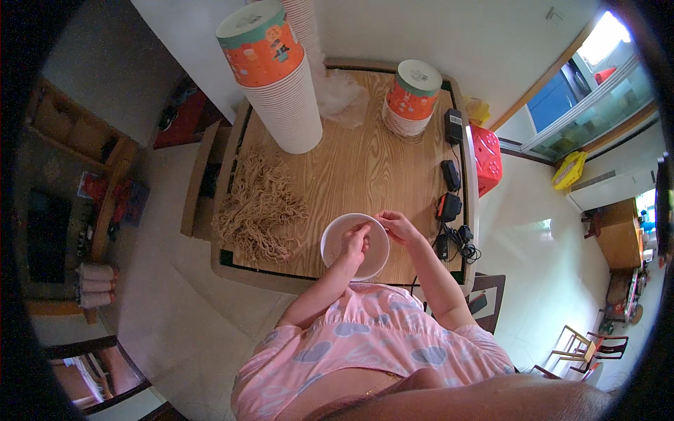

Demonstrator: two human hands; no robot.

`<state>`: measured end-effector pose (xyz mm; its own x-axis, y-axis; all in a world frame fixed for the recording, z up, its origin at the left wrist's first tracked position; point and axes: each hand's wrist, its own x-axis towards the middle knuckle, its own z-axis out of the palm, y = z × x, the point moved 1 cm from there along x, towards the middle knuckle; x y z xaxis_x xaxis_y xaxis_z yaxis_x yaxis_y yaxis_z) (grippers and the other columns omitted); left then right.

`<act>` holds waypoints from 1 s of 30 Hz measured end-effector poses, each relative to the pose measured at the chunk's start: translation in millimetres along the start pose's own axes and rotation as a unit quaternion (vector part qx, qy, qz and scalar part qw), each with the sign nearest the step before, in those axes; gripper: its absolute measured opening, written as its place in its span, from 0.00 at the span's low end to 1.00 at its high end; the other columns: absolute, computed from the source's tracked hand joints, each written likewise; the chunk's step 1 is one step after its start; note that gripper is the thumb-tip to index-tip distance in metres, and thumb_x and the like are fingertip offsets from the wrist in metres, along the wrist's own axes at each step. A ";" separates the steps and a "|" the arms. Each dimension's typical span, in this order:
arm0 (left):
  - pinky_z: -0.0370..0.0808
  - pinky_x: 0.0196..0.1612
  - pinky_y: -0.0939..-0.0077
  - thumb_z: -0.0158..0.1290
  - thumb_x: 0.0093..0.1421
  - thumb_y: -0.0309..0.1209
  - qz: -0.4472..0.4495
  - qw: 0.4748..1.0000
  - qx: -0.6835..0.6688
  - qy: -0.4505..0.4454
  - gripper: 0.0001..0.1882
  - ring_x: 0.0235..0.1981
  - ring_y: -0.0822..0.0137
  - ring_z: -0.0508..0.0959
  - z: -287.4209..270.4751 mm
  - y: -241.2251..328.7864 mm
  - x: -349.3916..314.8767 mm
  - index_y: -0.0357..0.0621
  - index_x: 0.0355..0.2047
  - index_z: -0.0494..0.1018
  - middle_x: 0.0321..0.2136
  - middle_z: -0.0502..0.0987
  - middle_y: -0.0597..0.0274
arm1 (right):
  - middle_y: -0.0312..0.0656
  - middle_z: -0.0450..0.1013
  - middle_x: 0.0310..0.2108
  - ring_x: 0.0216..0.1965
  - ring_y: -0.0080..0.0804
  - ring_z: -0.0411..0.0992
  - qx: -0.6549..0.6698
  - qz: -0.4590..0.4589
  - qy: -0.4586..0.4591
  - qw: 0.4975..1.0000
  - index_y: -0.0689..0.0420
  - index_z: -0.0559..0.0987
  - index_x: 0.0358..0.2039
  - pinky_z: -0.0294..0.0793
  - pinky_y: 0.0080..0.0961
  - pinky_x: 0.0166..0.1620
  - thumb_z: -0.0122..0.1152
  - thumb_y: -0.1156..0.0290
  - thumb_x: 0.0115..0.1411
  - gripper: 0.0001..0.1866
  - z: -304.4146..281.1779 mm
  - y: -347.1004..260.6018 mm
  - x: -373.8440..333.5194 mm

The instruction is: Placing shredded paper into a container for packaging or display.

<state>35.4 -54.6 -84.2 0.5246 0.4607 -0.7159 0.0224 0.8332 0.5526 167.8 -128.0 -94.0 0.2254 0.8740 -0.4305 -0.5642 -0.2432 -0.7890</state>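
Observation:
A round white paper bucket (336, 269) stands at the table's near edge, right in front of me, its open mouth upward. My left hand (357, 239) reaches into it with the fingers closed; what they hold, if anything, is hidden. My right hand (396, 227) is closed at the bucket's upper right rim, thumb and fingertips pinching there. Left of the bucket lies a loose heap of tan twisted cords (260, 203).
A tall stack of paper buckets (284, 105) rises at the back left, and a shorter stack (409, 105) stands back right. Clear plastic wrap (342, 95) lies between them. Black adapters and cables (449, 208) line the right edge. A red plastic stool (486, 160) stands beyond it.

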 end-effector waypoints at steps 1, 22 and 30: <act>0.53 0.10 0.89 0.54 0.52 0.29 0.003 1.000 0.006 -0.001 0.02 0.10 0.83 0.59 -0.2 -0.8 0.5 0.48 0.27 0.74 0.15 0.65 0.77 | 0.33 0.71 0.30 0.31 0.20 0.69 0.000 -0.001 0.000 1.000 0.59 0.73 0.35 0.69 0.17 0.35 0.50 0.68 0.59 0.09 -0.8 0.8 0.5; 0.72 0.32 0.62 0.53 0.48 0.35 0.406 0.592 0.691 -0.085 0.07 0.29 0.55 0.75 35.5 79.7 -3.0 0.46 0.25 0.75 0.28 0.73 0.56 | 0.42 0.67 0.27 0.28 0.31 0.67 -0.403 -0.343 0.198 0.825 0.62 0.69 0.30 0.67 0.24 0.35 0.55 0.78 0.51 0.06 57.0 -49.5 -34.9; 0.72 0.31 0.69 0.53 0.47 0.32 0.254 0.708 0.636 -0.172 0.07 0.26 0.62 0.77 24.6 75.0 17.0 0.42 0.24 0.75 0.24 0.76 0.56 | 0.44 0.66 0.25 0.32 0.42 0.67 -0.539 -0.312 0.165 0.765 0.58 0.69 0.28 0.67 0.29 0.37 0.58 0.78 0.45 0.09 43.7 -39.7 -49.7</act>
<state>66.9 8.2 -44.4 0.9113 0.3188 -0.2607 0.3899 -0.4638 0.7955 144.3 -143.3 -22.1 0.4729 0.8507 0.2296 0.6765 -0.1835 -0.7132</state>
